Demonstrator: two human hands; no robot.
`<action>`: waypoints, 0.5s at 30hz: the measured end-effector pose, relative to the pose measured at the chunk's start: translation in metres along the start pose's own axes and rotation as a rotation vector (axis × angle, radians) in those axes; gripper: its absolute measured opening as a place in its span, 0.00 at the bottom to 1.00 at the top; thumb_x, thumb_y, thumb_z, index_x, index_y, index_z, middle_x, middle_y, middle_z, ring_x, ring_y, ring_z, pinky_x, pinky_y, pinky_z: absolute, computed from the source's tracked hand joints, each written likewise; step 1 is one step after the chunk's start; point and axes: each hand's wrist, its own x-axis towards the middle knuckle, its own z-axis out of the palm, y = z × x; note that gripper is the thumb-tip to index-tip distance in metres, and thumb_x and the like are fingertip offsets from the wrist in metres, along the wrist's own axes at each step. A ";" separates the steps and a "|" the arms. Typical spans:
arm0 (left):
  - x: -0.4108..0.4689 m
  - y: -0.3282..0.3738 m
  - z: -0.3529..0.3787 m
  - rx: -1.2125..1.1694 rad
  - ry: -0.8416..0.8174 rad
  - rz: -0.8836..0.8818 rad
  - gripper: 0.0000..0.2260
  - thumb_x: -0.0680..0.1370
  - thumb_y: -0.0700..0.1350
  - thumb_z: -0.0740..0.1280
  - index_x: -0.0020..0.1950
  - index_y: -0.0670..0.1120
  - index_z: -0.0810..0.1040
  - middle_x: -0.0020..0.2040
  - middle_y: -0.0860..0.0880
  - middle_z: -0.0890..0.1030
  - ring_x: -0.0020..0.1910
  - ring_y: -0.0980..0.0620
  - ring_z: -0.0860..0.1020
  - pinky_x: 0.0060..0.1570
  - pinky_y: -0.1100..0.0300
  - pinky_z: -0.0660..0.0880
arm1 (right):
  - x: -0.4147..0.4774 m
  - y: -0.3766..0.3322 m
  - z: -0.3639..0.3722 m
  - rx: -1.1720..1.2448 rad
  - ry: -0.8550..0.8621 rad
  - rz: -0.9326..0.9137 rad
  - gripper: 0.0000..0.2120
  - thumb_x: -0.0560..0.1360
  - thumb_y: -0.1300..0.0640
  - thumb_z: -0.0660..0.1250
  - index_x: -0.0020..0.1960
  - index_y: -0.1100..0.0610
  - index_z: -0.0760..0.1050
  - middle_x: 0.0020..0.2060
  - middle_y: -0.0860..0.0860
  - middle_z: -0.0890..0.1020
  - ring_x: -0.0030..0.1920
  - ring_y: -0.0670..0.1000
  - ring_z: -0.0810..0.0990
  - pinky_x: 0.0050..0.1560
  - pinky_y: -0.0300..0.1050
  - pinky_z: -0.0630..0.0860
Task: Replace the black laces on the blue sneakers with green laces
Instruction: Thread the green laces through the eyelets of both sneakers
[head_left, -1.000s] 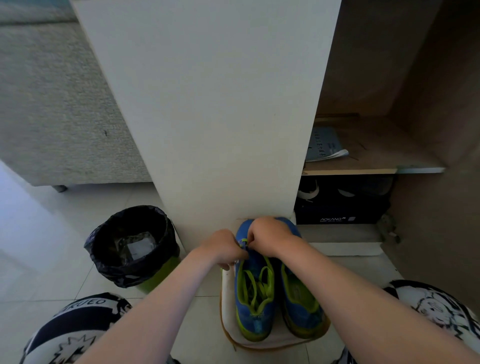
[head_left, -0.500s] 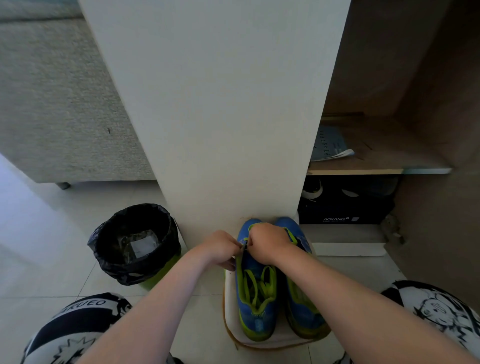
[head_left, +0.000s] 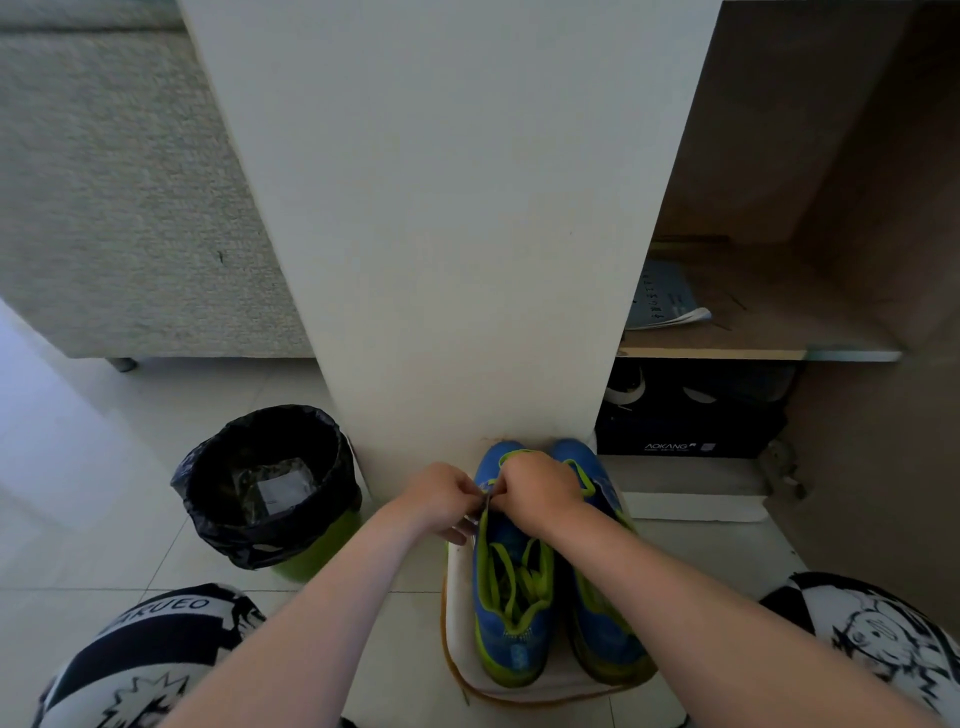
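Two blue sneakers with green trim stand side by side on a white mat (head_left: 457, 639) on the floor, toes toward the white pillar. Loose green lace (head_left: 511, 577) runs through the left sneaker (head_left: 511, 629). My left hand (head_left: 441, 499) and my right hand (head_left: 535, 491) meet over that sneaker's forefoot, fingers curled, pinching the lace between them. The right sneaker (head_left: 605, 629) lies partly under my right forearm, with green lace (head_left: 584, 475) showing near its toe. No black lace is visible.
A bin with a black bag (head_left: 267, 483) stands left of the pillar (head_left: 457, 234). Right of the pillar is an open cabinet with a shelf (head_left: 753, 348) holding a booklet and a dark shoe box (head_left: 685, 431) below. My patterned knees frame the bottom corners.
Both hands stay together on the lace at the left sneaker's front. The view has shifted slightly, so more of both toes shows beyond my hands.
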 end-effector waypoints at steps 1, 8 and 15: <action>0.001 0.000 0.001 0.005 0.013 0.005 0.07 0.80 0.39 0.64 0.44 0.42 0.80 0.41 0.45 0.82 0.35 0.50 0.83 0.31 0.59 0.80 | 0.000 0.000 -0.001 -0.012 -0.002 -0.016 0.09 0.74 0.49 0.68 0.44 0.51 0.86 0.37 0.51 0.83 0.39 0.55 0.80 0.33 0.42 0.69; -0.005 0.014 -0.010 0.228 0.170 0.017 0.08 0.78 0.35 0.61 0.48 0.36 0.80 0.45 0.38 0.84 0.42 0.41 0.85 0.43 0.48 0.83 | 0.003 0.004 -0.015 0.022 -0.168 -0.089 0.09 0.74 0.51 0.66 0.42 0.51 0.84 0.38 0.49 0.84 0.41 0.54 0.81 0.33 0.44 0.75; -0.032 0.054 -0.052 0.231 0.304 0.154 0.09 0.80 0.38 0.56 0.50 0.40 0.76 0.46 0.42 0.83 0.41 0.43 0.85 0.44 0.46 0.83 | 0.010 0.000 -0.051 0.407 -0.132 -0.130 0.12 0.75 0.51 0.70 0.57 0.50 0.83 0.52 0.47 0.84 0.53 0.47 0.81 0.56 0.43 0.77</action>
